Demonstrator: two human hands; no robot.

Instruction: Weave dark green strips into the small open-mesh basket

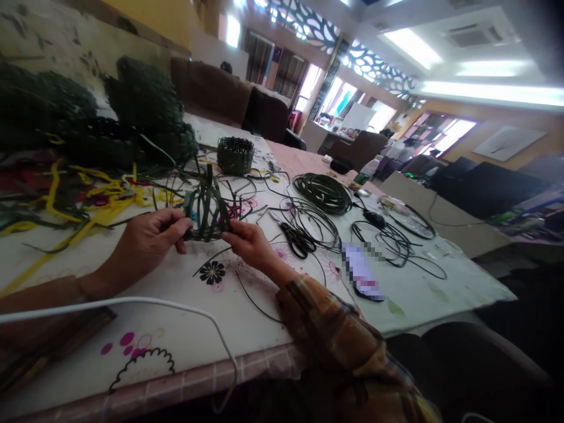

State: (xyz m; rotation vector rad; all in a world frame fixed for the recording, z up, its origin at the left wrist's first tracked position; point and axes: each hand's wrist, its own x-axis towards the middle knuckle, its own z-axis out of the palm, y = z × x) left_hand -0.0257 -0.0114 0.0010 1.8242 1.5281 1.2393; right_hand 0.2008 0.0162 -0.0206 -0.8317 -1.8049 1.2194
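A small half-woven basket [207, 214] of dark green strips, its loose ends standing up, is held just above the white flowered tablecloth [185, 329]. My left hand [147, 244] grips its left side, fingers closed on the weave. My right hand [249, 238] pinches its lower right edge. The right sleeve is a plaid fabric.
A finished small green basket [235, 154] stands farther back. Black scissors [297, 239], a coil of green strip [324, 192], loose black cords [396, 244], a phone [363, 273] lie to the right. Yellow strips [94, 202] and dark green woven heaps [145, 111] fill the left. A white cable [176, 305] crosses the near edge.
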